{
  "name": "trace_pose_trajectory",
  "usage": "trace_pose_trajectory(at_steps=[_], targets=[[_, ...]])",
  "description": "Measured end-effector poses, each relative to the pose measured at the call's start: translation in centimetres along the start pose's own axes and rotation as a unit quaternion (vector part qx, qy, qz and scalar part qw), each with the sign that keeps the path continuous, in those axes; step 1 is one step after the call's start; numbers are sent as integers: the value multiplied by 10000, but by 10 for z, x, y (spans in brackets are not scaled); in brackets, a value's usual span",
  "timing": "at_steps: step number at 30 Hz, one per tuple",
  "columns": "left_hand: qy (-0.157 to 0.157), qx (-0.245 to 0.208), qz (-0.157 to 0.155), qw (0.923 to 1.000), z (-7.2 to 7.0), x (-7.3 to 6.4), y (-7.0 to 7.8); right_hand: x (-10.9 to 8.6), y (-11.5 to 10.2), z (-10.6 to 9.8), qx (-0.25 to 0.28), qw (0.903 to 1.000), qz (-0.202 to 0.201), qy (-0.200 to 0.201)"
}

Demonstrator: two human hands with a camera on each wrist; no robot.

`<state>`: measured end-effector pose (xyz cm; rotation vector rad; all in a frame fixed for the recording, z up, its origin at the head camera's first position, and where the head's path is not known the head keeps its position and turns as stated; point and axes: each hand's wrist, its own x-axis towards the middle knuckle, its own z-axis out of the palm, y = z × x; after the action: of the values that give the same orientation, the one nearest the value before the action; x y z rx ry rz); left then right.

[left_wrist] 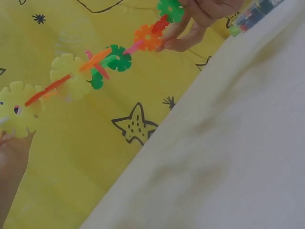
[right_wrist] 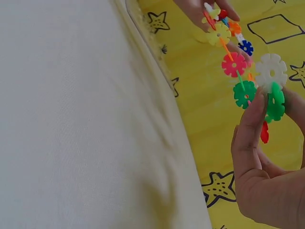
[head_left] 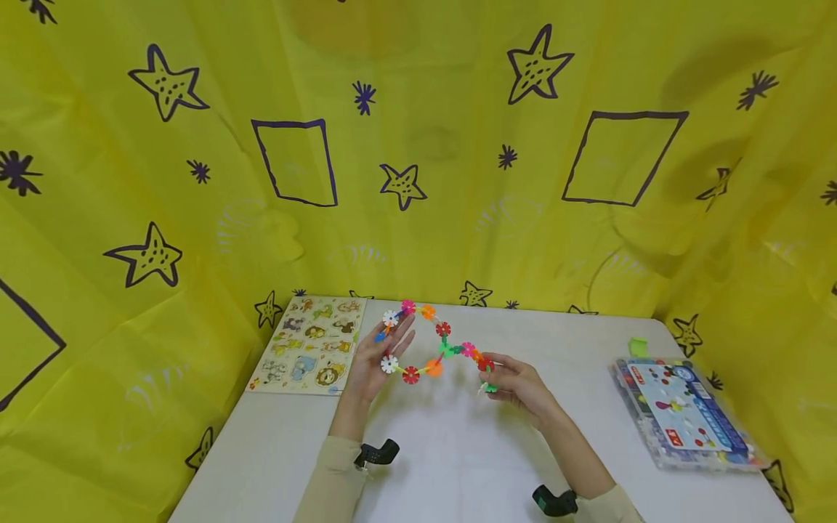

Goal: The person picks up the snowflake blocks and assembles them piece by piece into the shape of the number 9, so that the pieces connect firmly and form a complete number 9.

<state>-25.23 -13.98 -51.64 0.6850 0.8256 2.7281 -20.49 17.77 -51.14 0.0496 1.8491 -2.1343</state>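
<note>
A chain of linked plastic snowflake discs [head_left: 410, 375] in many colours forms a loop with a short tail, held up above the table. My left hand [head_left: 371, 362] holds the left side of the loop, with its fingers reaching behind the discs. At the tail end my right hand [head_left: 519, 386] pinches the discs between thumb and fingers. The right wrist view shows a white disc [right_wrist: 271, 71] and a green disc [right_wrist: 275, 106] at that grip. In the left wrist view, yellow discs [left_wrist: 71, 76] of the loop hang near the left hand.
On the left of the white table [head_left: 431, 465] lies a board with animal pictures [head_left: 307, 349]. To the right sits a clear plastic case [head_left: 686, 407] with a printed cover, and a small green piece [head_left: 637, 347] lies behind it. Yellow patterned cloth [head_left: 445, 240] surrounds the table.
</note>
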Motion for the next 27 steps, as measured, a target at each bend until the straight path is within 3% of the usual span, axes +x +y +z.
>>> trace_pose_trajectory(at_steps=[2, 5, 7, 11, 15, 20, 23, 25, 27], targets=[[238, 39, 6, 9997, 0, 3, -4, 0, 2, 0, -122, 9999, -23, -91], [1027, 164, -80, 9945, 2, 8, -10, -1, 3, 1, -300, 9995, -63, -105], [1661, 401, -150, 9852, 3, 13, -13, -3, 5, 1, -375, 9993, -49, -59], [2710, 1321, -321, 9529, 4, 25, -19, -5, 8, 3, -331, 9993, -59, 176], [3490, 2341, -357, 9067, 1, 39, -29, -5, 14, 4, -205, 9992, -134, 329], [3918, 3498, -4, 8510, -2, 53, -44, -3, 19, 6, -175, 9997, -22, 182], [3981, 3973, 181, 8266, -1, 58, -51, 0, 21, 7, -214, 9997, 132, 18], [3954, 4094, 170, 8220, 0, 60, -53, 1, 22, 7, -265, 9994, 210, -88], [3856, 4111, 86, 8260, 0, 62, -55, 1, 23, 7, -362, 9990, 228, -149]])
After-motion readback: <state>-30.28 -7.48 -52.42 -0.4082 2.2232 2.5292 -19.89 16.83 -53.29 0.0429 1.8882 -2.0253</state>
